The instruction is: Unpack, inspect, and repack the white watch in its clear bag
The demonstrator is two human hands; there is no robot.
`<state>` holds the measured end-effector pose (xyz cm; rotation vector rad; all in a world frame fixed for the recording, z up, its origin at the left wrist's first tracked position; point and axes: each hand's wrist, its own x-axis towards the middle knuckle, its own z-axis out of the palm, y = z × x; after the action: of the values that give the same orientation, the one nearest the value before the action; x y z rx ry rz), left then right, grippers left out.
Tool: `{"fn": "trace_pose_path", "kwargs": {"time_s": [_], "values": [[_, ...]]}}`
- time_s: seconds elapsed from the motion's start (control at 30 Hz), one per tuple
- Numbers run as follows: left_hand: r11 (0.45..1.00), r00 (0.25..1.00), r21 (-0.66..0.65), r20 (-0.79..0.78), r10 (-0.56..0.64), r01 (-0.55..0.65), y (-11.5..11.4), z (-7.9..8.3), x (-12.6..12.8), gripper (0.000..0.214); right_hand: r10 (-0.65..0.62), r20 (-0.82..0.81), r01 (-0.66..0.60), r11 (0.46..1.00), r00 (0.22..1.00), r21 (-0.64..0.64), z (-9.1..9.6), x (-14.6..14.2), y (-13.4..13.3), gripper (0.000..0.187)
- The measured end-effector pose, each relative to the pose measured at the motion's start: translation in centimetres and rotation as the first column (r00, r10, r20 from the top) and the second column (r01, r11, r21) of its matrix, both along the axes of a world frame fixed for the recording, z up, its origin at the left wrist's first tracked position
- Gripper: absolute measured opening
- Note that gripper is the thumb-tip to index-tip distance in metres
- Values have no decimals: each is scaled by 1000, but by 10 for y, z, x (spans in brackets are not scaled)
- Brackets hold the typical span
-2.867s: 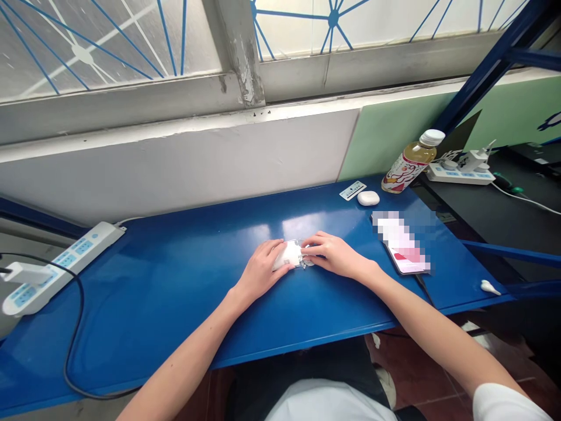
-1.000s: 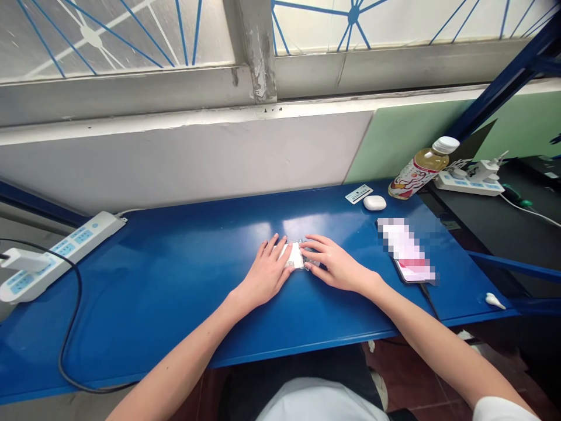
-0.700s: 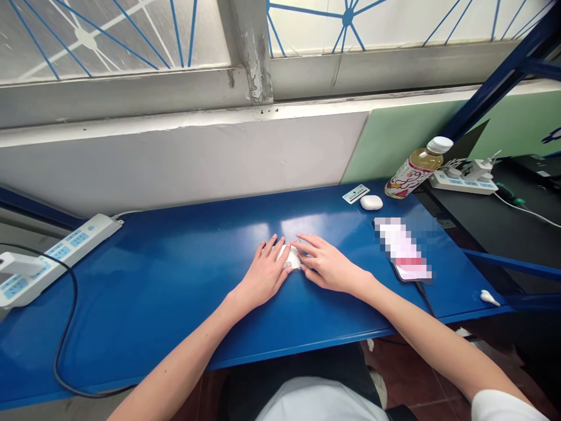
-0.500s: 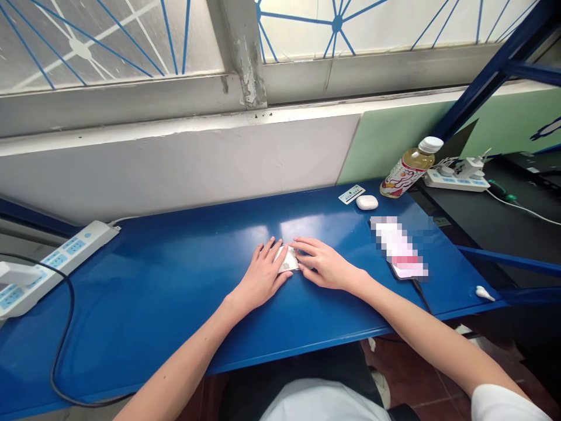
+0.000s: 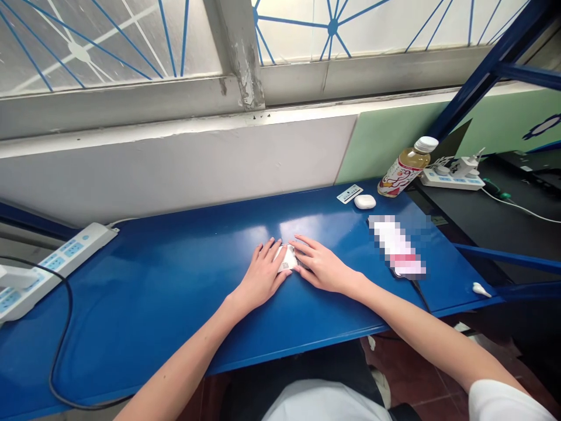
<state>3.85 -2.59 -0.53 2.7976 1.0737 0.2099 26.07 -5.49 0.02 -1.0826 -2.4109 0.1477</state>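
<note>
A small flat white packet, with a grey square printed near its lower edge, lies on the blue desk between my hands. My left hand holds its left side, index finger along the top face and thumb at the near edge, the other fingers spread on the desk. From the right, my right hand has its bent fingers and thumb at the packet's right edge. Those fingertips partly cover that edge, and what kind of packet it is cannot be made out.
Toward the right are a pixelated phone on a cable, a white earbud case, a card, a drink bottle and a loose earbud. A power strip and black cable occupy the left end.
My right hand's fingers have shifted slightly at the packet's right edge, the thumb now nearer its lower corner. My left hand has stayed in place. The view has moved a little.
</note>
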Motion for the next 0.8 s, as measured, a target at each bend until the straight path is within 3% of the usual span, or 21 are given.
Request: {"fn": "trace_pose_path", "kwargs": {"time_s": [0.3, 0.5, 0.7, 0.8], "values": [[1000, 999, -10, 40, -9, 9, 0, 0, 1, 56, 66, 140, -66, 998, 988, -5, 3, -8, -6, 40], [1000, 1000, -19, 28, 12, -12, 0, 0, 1, 55, 16, 7, -15, 997, 1000, -72, 6, 6, 5, 32], [1000, 1000, -25, -10, 13, -14, -1, 3, 1, 55, -138, -18, 137, 990, 990, -34, -6, 22, 19, 39], [1000, 1000, -26, 27, 10, -9, 0, 3, -1, 55, -100, -80, 97, 994, 992, -45, -11, 28, 24, 41]]}}
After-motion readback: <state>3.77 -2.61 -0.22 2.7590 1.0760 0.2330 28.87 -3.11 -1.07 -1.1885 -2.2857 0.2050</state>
